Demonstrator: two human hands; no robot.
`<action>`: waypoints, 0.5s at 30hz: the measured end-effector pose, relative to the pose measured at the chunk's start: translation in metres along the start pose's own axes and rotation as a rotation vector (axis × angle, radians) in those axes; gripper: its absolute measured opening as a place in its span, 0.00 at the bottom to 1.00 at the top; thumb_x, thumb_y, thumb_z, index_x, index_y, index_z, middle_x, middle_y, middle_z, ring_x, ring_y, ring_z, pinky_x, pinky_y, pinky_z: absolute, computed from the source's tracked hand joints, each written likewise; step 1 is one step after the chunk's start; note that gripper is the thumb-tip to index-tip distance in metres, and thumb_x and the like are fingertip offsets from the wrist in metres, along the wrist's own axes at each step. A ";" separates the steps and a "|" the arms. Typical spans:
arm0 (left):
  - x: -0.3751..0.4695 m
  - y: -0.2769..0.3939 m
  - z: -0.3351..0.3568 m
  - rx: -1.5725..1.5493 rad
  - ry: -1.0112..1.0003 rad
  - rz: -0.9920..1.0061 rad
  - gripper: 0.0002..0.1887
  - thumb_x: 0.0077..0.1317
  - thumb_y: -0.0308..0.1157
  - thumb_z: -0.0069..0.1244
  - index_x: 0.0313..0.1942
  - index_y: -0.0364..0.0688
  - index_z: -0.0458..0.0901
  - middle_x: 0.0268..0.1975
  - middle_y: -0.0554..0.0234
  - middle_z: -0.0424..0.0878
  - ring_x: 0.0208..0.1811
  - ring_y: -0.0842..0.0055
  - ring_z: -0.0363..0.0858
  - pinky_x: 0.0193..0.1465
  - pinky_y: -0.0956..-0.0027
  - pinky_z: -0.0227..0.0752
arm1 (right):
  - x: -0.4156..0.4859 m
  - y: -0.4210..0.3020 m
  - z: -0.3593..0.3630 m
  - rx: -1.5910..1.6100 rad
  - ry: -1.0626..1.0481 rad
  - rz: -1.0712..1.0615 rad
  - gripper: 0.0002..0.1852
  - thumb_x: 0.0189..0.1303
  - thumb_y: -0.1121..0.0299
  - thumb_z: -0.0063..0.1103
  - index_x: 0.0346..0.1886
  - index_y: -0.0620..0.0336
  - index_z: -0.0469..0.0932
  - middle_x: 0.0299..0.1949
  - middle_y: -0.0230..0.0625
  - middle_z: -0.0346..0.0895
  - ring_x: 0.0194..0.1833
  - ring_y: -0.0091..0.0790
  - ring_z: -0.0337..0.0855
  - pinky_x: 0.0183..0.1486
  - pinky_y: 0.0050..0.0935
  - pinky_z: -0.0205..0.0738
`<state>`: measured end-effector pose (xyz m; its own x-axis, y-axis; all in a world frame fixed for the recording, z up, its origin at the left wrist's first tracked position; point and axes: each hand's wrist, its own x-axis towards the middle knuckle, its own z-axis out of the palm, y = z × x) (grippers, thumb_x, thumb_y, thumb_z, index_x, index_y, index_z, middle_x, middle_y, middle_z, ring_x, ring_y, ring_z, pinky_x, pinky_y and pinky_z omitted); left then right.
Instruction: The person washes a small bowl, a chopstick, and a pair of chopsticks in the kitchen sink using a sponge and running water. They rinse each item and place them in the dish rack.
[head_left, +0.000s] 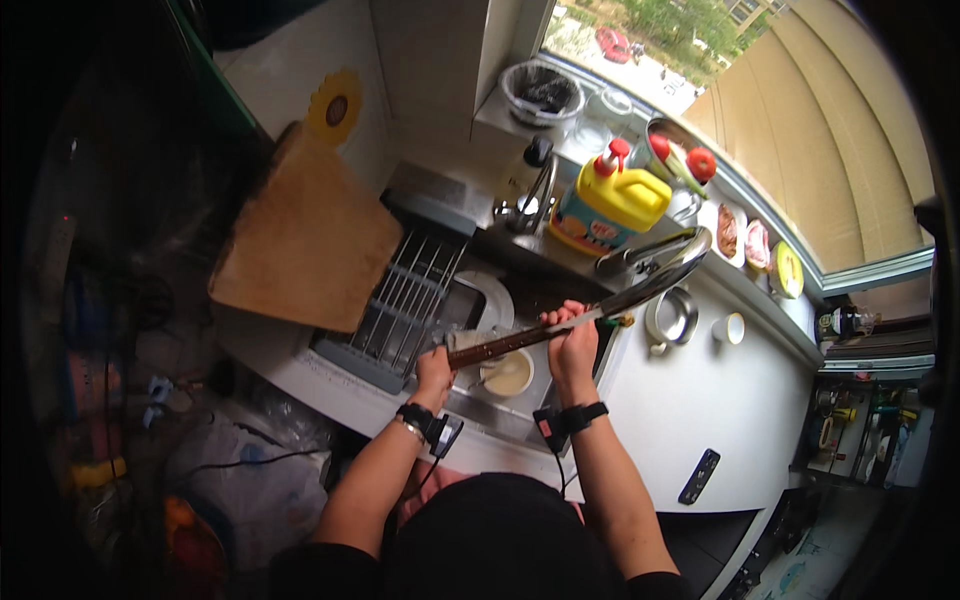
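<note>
Over the steel sink, my left hand grips one end of a long dark brown board-like piece, seen nearly edge-on. My right hand is at its other end, below the spout of the curved chrome faucet; how its fingers close is partly hidden. Beneath the piece, a bowl with pale contents stands in the sink. A greyish cloth or sponge shows behind the piece near my left hand. Both wrists wear black straps with small devices.
A wire drying rack spans the sink's left side, beside a large brown board. Behind stands a yellow detergent jug. To the right are a metal pot, a cup and a black power strip. Food dishes line the windowsill.
</note>
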<state>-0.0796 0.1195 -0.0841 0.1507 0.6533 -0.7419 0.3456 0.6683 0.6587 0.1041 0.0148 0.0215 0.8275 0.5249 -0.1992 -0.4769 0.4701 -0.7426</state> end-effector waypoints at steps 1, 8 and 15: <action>0.003 -0.001 -0.003 0.036 -0.055 -0.027 0.17 0.68 0.39 0.40 0.28 0.35 0.74 0.16 0.60 0.71 0.11 0.76 0.67 0.11 0.71 0.58 | 0.001 -0.002 0.001 0.009 0.032 0.071 0.09 0.72 0.68 0.37 0.48 0.61 0.67 0.30 0.32 0.67 0.38 0.33 0.69 0.53 0.41 0.67; 0.011 -0.010 -0.010 -0.148 -0.101 -0.149 0.15 0.69 0.37 0.39 0.32 0.33 0.73 0.17 0.60 0.70 0.11 0.76 0.66 0.12 0.71 0.58 | -0.008 0.001 0.019 0.167 -0.074 0.338 0.18 0.65 0.72 0.43 0.58 0.61 0.67 0.19 0.25 0.56 0.28 0.28 0.62 0.50 0.33 0.64; 0.000 0.010 -0.035 -0.383 -0.383 -0.242 0.09 0.71 0.33 0.42 0.39 0.38 0.76 0.31 0.63 0.78 0.28 0.77 0.77 0.29 0.73 0.73 | 0.006 -0.006 0.010 0.085 0.094 0.578 0.19 0.73 0.58 0.42 0.52 0.65 0.70 0.15 0.21 0.52 0.24 0.25 0.60 0.47 0.33 0.66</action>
<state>-0.1083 0.1383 -0.0737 0.4578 0.3389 -0.8219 0.0633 0.9097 0.4104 0.1088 0.0220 0.0311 0.4470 0.6499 -0.6147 -0.8772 0.1837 -0.4436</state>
